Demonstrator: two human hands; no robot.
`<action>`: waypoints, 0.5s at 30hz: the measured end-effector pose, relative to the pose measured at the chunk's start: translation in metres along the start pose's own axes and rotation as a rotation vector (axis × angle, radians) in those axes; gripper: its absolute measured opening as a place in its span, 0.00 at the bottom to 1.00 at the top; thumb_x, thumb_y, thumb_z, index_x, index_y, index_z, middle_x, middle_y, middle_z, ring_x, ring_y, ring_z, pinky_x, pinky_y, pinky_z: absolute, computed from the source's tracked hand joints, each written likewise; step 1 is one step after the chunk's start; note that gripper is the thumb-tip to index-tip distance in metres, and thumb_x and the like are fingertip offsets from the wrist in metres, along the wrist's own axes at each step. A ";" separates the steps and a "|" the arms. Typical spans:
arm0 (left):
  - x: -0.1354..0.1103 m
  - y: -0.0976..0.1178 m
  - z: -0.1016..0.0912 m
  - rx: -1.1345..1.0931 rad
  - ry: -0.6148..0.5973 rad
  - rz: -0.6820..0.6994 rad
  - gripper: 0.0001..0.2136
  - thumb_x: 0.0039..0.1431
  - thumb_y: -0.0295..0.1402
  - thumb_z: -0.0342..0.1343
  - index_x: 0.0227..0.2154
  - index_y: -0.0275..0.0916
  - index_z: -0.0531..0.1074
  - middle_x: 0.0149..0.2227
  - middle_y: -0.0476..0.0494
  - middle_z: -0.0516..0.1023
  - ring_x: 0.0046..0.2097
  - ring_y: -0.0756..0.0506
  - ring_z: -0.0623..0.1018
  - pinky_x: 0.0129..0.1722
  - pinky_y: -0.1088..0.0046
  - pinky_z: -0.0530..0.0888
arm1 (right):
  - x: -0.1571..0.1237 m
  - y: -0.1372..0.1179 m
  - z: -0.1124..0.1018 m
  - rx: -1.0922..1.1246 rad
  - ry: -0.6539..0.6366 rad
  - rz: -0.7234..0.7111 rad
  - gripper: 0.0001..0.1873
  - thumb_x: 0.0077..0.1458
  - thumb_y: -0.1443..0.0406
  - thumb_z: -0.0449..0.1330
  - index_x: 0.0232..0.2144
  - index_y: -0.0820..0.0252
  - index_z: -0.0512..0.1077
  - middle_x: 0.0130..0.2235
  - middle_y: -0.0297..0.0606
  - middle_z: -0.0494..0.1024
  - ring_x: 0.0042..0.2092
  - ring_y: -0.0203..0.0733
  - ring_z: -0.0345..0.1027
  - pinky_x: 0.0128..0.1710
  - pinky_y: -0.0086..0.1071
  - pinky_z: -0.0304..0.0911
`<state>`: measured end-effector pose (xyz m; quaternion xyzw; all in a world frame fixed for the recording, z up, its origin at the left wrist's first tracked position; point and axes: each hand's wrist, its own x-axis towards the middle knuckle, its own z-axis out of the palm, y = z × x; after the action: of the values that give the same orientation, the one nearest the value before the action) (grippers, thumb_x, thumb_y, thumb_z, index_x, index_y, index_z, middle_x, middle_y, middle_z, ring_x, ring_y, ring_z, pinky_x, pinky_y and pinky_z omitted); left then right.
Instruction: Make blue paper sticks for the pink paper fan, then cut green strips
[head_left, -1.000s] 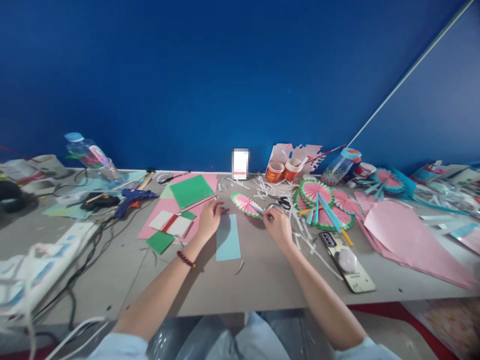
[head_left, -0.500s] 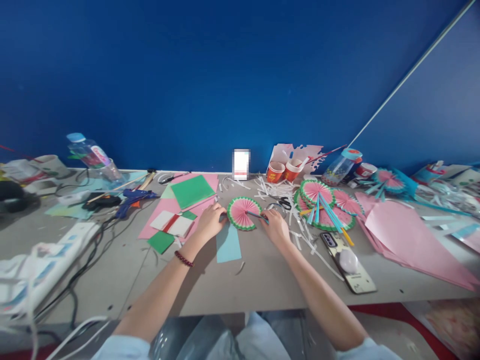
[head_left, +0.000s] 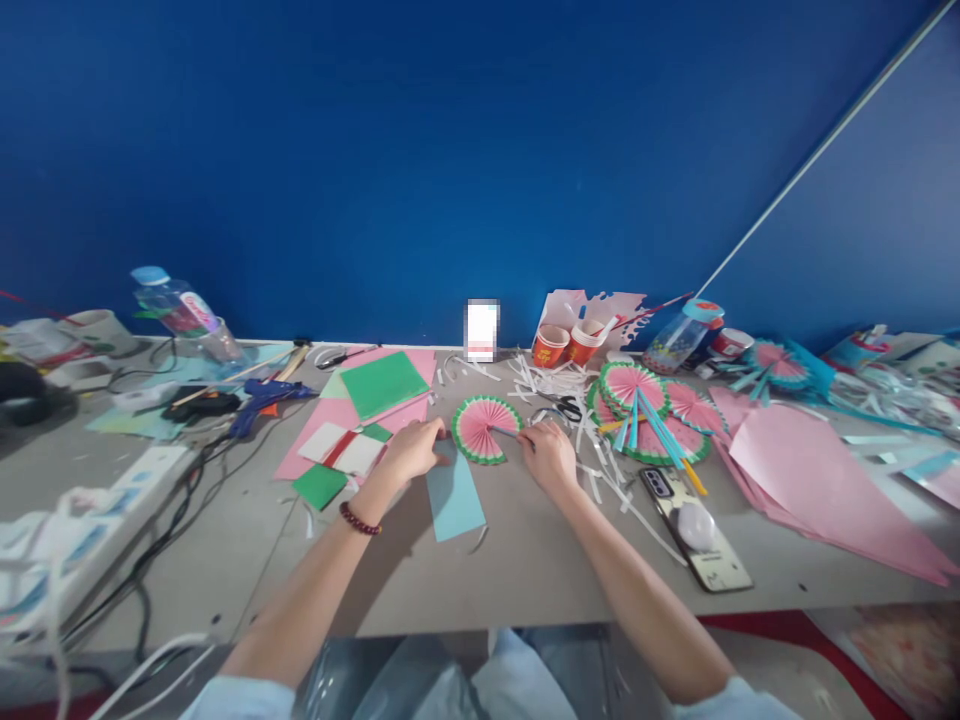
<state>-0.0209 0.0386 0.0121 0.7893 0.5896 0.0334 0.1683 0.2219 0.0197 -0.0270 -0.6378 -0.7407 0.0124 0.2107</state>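
A round pleated paper fan (head_left: 487, 430), pink with a green rim, lies flat in front of me. My right hand (head_left: 550, 455) is closed on a thin grey-blue stick (head_left: 504, 432), whose far end rests at the fan's centre. Left of the fan is my left hand (head_left: 418, 448), its thumb and forefinger apart and curved over the top end of a light blue paper (head_left: 456, 498). The thumb seems to touch that paper; the other fingertips are partly hidden.
Finished fans (head_left: 637, 400), a phone (head_left: 697, 530) and pink sheets (head_left: 817, 470) lie at right. Scissors (head_left: 568, 408) and white paper strips sit behind my right hand. Green paper (head_left: 386, 385), a glue gun (head_left: 266, 400) and a power strip (head_left: 112, 530) with cables are at left.
My left hand has drawn back leftward from the fan's edge. The light blue paper has turned and slid slightly towards me. My right hand and the stick have barely shifted.
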 end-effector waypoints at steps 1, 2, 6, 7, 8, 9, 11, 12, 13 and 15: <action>0.001 0.000 0.000 0.010 0.006 -0.006 0.16 0.46 0.36 0.63 0.38 0.42 0.68 0.37 0.43 0.75 0.42 0.40 0.74 0.34 0.71 0.66 | 0.000 0.000 0.001 0.001 0.000 0.000 0.10 0.56 0.67 0.54 0.30 0.56 0.76 0.34 0.39 0.76 0.40 0.43 0.64 0.42 0.31 0.55; 0.001 -0.001 0.001 0.018 0.022 -0.009 0.16 0.46 0.36 0.63 0.39 0.41 0.68 0.39 0.42 0.75 0.42 0.40 0.74 0.35 0.70 0.66 | 0.000 0.000 0.001 0.004 -0.001 0.001 0.10 0.56 0.67 0.54 0.30 0.56 0.76 0.34 0.39 0.76 0.40 0.42 0.64 0.42 0.31 0.55; 0.004 -0.006 0.005 -0.017 0.037 -0.015 0.17 0.44 0.34 0.64 0.38 0.41 0.68 0.43 0.40 0.73 0.42 0.41 0.75 0.35 0.72 0.67 | 0.001 -0.001 0.003 0.013 0.004 0.016 0.10 0.56 0.67 0.54 0.32 0.57 0.75 0.35 0.39 0.76 0.41 0.42 0.64 0.43 0.31 0.56; 0.005 -0.007 0.005 -0.045 0.023 -0.006 0.17 0.44 0.33 0.64 0.38 0.41 0.68 0.42 0.41 0.74 0.42 0.42 0.75 0.35 0.72 0.67 | 0.000 -0.001 0.002 0.014 0.006 0.021 0.09 0.56 0.67 0.54 0.32 0.58 0.75 0.35 0.39 0.76 0.41 0.43 0.64 0.43 0.31 0.56; 0.005 -0.008 0.005 -0.070 0.016 0.003 0.17 0.43 0.32 0.64 0.38 0.42 0.68 0.41 0.42 0.74 0.42 0.42 0.75 0.34 0.73 0.67 | 0.000 -0.002 0.002 0.017 0.005 0.023 0.09 0.55 0.68 0.54 0.32 0.58 0.75 0.35 0.40 0.76 0.41 0.43 0.65 0.43 0.31 0.56; 0.006 -0.009 0.005 -0.087 0.017 0.010 0.18 0.43 0.32 0.64 0.39 0.43 0.68 0.40 0.43 0.75 0.42 0.42 0.75 0.34 0.73 0.67 | 0.000 -0.003 0.002 0.021 0.004 0.023 0.09 0.55 0.68 0.54 0.32 0.58 0.75 0.35 0.40 0.76 0.41 0.43 0.65 0.43 0.31 0.56; 0.006 -0.011 0.006 -0.102 0.036 0.019 0.18 0.42 0.32 0.64 0.39 0.44 0.68 0.38 0.45 0.76 0.40 0.42 0.75 0.32 0.73 0.66 | 0.000 -0.004 0.001 0.030 0.002 0.022 0.09 0.54 0.69 0.54 0.32 0.59 0.74 0.35 0.41 0.75 0.41 0.43 0.65 0.43 0.31 0.56; 0.006 -0.013 0.007 -0.105 0.053 0.018 0.18 0.43 0.31 0.63 0.39 0.44 0.68 0.36 0.45 0.76 0.39 0.42 0.75 0.31 0.73 0.66 | -0.001 -0.005 0.000 0.034 0.004 0.021 0.09 0.54 0.69 0.53 0.32 0.59 0.74 0.35 0.41 0.75 0.41 0.44 0.65 0.43 0.31 0.56; 0.006 -0.014 0.007 -0.110 0.074 0.016 0.17 0.43 0.30 0.62 0.39 0.44 0.68 0.35 0.46 0.76 0.38 0.42 0.75 0.29 0.73 0.65 | -0.001 -0.005 0.000 0.037 0.008 0.021 0.09 0.54 0.69 0.53 0.32 0.59 0.74 0.35 0.41 0.75 0.41 0.44 0.65 0.43 0.32 0.56; 0.004 -0.019 0.008 -0.135 0.134 0.013 0.16 0.45 0.27 0.59 0.39 0.43 0.69 0.32 0.47 0.76 0.35 0.44 0.76 0.28 0.74 0.65 | -0.001 -0.006 -0.001 0.045 0.013 0.022 0.09 0.54 0.69 0.53 0.33 0.59 0.74 0.35 0.41 0.75 0.41 0.44 0.65 0.43 0.32 0.56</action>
<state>-0.0348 0.0451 -0.0014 0.7760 0.5907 0.1267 0.1809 0.2166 0.0173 -0.0248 -0.6410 -0.7318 0.0271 0.2298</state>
